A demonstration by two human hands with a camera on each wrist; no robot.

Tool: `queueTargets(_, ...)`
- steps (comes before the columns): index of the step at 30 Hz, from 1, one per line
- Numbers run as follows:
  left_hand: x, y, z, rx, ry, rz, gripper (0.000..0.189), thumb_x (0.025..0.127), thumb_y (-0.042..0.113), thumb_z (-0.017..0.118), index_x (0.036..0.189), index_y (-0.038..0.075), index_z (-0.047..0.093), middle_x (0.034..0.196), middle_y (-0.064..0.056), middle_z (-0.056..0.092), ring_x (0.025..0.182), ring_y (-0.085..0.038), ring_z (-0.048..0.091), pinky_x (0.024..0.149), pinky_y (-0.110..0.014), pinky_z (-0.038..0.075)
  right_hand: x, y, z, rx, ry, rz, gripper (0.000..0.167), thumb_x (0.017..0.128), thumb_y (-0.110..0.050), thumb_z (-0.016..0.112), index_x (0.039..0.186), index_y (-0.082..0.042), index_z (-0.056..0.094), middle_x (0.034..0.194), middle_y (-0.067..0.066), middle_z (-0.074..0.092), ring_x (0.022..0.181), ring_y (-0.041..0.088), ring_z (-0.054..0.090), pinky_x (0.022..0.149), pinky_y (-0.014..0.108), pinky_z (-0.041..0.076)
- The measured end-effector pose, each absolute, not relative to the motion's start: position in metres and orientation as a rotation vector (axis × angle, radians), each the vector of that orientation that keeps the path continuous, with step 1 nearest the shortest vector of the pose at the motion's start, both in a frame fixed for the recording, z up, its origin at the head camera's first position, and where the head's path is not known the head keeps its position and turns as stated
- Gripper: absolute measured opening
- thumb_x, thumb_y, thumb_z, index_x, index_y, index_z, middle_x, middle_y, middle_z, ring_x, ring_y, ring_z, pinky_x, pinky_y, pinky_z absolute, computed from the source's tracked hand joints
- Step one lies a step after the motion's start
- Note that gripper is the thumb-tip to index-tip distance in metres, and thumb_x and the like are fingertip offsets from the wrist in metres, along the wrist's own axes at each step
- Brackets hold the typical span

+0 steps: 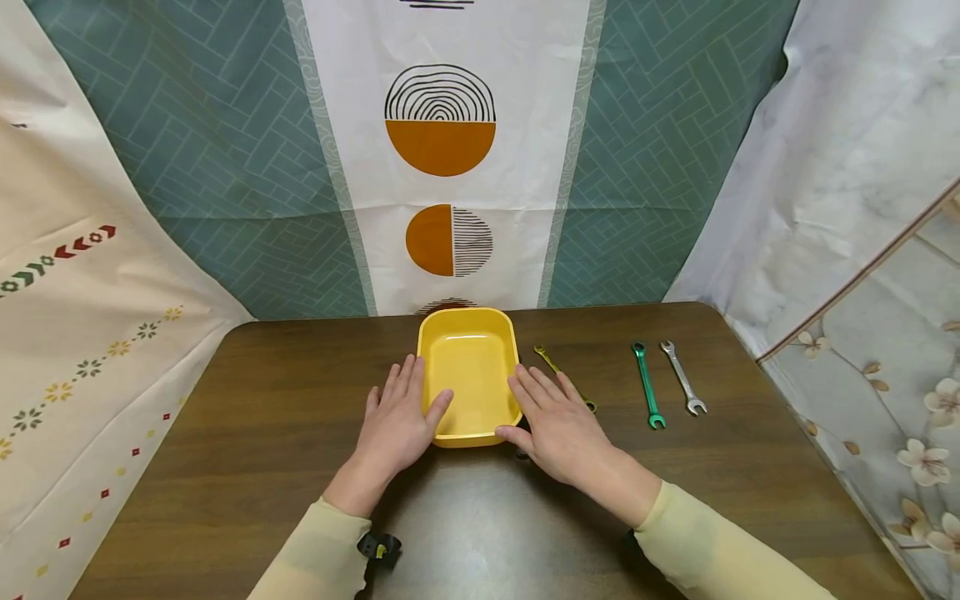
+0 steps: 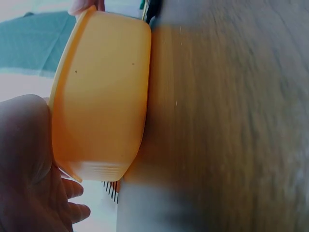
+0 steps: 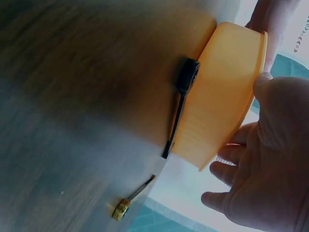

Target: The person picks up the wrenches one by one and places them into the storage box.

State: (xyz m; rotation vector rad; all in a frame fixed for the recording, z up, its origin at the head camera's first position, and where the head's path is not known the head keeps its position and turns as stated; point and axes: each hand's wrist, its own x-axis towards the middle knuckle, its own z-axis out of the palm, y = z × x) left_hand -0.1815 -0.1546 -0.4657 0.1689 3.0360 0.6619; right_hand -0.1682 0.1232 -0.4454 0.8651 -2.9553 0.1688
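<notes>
A yellow rectangular tray (image 1: 471,379) sits on the table at its far middle. My left hand (image 1: 397,421) lies along the tray's left side, fingers straight and thumb over the rim. On the opposite side, my right hand (image 1: 561,429) touches the tray with straight fingers, its thumb at the near right corner. A black wrench (image 3: 178,113) lies close beside the tray in the right wrist view; the right hand mostly hides it from the head view. Just beyond the right hand is a gold wrench (image 1: 551,360), partly covered by the fingers.
Farther right on the brown wooden table (image 1: 262,467) lie a green wrench (image 1: 648,387) and a silver wrench (image 1: 684,380), side by side. A patterned curtain (image 1: 450,183) hangs behind the table, with cloths on both sides.
</notes>
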Motion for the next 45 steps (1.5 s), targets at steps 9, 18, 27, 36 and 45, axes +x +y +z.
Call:
queueTargets(9,-0.184,-0.144,-0.466,0.173,3.036,0.677,0.099,0.110,0.077,0.030,0.177,0.005,0.013,0.184,-0.016,0.012,0.169,-0.040,0.010,0.130,-0.072,0.011,-0.168,0.133,-0.444,0.857,-2.963,0.177,0.085,0.112,-0.062,0.052,0.171,-0.003,0.038,0.179,0.015,0.031,0.165,0.037,0.030,0.132,0.062,0.021)
queueTargets(18,-0.186,-0.134,-0.467,0.197,3.048,0.675,0.097,0.111,0.075,0.030,0.178,0.006,0.012,0.184,-0.015,0.013,0.169,-0.040,0.011,0.130,-0.072,0.012,-0.168,0.143,-0.442,0.862,-2.940,0.191,0.084,0.112,-0.060,0.055,0.170,-0.002,0.040,0.178,0.016,0.033,0.164,0.038,0.033,0.131,0.064,0.023)
queueTargets(27,-0.186,-0.131,-0.466,0.201,3.063,0.669,0.096,0.112,0.073,0.033,0.177,0.006,0.014,0.183,-0.017,0.016,0.169,-0.040,0.013,0.130,-0.072,0.013,-0.167,0.145,-0.443,0.862,-2.939,0.199,0.085,0.111,-0.061,0.056,0.169,-0.001,0.041,0.178,0.016,0.032,0.164,0.038,0.032,0.131,0.064,0.023)
queueTargets(36,-0.185,-0.134,-0.465,0.216,3.066,0.647,0.097,0.112,0.074,0.033,0.177,0.005,0.016,0.183,-0.018,0.015,0.169,-0.041,0.013,0.129,-0.073,0.013,-0.167,0.145,-0.444,0.862,-2.940,0.197,0.084,0.112,-0.060,0.056,0.169,0.000,0.040,0.178,0.016,0.032,0.164,0.038,0.031,0.130,0.064,0.023)
queueTargets(45,-0.184,-0.137,-0.464,0.232,3.058,0.633,0.095,0.112,0.073,0.035,0.178,0.008,0.016,0.184,-0.015,0.011,0.169,-0.040,0.012,0.129,-0.073,0.011,-0.167,0.145,-0.444,0.865,-2.932,0.187,0.084,0.112,-0.060,0.055,0.169,-0.001,0.040,0.178,0.017,0.032,0.164,0.038,0.032,0.130,0.064,0.024)
